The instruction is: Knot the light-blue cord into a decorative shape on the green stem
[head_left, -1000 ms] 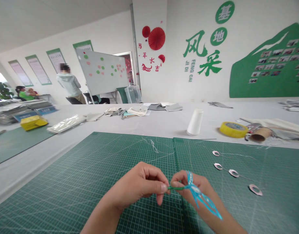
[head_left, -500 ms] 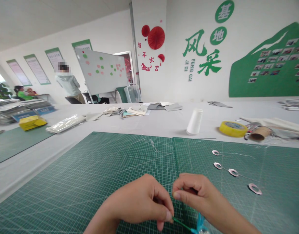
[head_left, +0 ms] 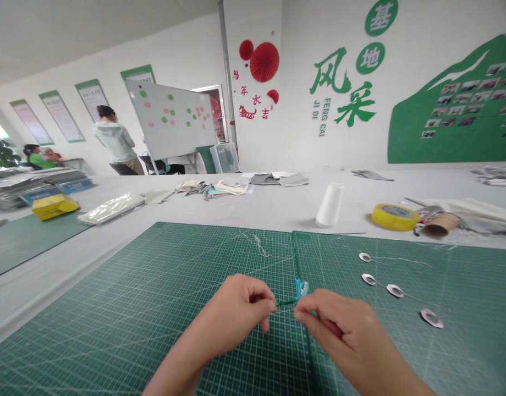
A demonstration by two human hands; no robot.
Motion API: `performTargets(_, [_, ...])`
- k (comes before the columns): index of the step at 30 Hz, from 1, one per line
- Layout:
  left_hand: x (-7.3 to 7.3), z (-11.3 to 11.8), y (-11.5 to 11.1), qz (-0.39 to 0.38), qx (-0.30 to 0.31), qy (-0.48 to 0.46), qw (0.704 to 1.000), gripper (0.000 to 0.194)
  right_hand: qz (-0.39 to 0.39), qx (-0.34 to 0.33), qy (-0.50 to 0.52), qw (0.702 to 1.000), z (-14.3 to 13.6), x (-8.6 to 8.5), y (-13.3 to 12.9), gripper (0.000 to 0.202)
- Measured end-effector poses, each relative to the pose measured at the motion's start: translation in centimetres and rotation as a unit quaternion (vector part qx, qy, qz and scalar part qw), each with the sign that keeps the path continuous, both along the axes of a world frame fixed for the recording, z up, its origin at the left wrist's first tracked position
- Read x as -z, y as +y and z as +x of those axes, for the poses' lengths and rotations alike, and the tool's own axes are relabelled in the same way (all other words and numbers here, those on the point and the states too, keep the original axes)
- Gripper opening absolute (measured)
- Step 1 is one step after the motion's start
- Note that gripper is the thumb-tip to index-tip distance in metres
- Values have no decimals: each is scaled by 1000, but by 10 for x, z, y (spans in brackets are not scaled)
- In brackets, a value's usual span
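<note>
Blue ornament (head_left: pixel 301 287) is showing just beyond the right hand (head_left: pixel 346 324), whose fingertips are pressing together, hold unclear; the left hand (head_left: pixel 238 302) is pinching the green stem (head_left: pixel 286 302). Stem-wrapping seems to be going on; the next turn is probably calling for a steady left pinch.

small piece (head_left: pixel 299 288): turquoise, whitish | stem (head_left: pixel 286 302): green | cutting mat (head_left: pixel 174 280): green, pale grid | tape (head_left: pixel 395 218): yellow | cone (head_left: pixel 330 206): white
</note>
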State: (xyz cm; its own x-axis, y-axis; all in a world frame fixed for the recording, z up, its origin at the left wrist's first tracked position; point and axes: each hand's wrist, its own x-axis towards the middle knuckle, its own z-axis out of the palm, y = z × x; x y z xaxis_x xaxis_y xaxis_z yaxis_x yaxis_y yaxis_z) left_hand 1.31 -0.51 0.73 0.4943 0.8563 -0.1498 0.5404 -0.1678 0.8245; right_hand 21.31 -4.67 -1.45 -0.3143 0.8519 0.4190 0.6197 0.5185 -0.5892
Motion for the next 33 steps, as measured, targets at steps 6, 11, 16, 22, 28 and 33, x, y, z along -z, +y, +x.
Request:
performTargets(6, [-2, 5, 2, 15, -35, -38, 999, 19, 16, -11, -11, 1000, -9, 11, -1, 21])
performTargets(11, [-5, 4, 4, 22, -63, -78, 995, 19, -1, -7, 10, 1000, -11, 11, -2, 22])
performTargets(16, [-9, 6, 3, -18, -66, -151, 986, 15, -33, -6, 47, 998, -13, 11, -4, 24])
performTargets(22, [-15, 2, 1, -103, -39, -246, 963, 9, -110, -4, 116, 987, -14, 19, 1, 26])
performTargets(28, [-13, -3, -3, -170, 61, -252, 951, 7, -199, -21, 186, 962, -8, 23, 14, 25])
performTargets(33, [-8, -1, -6, -207, 136, -217, 944, 3, -240, -38, 201, 949, -2, 26, 23, 28])
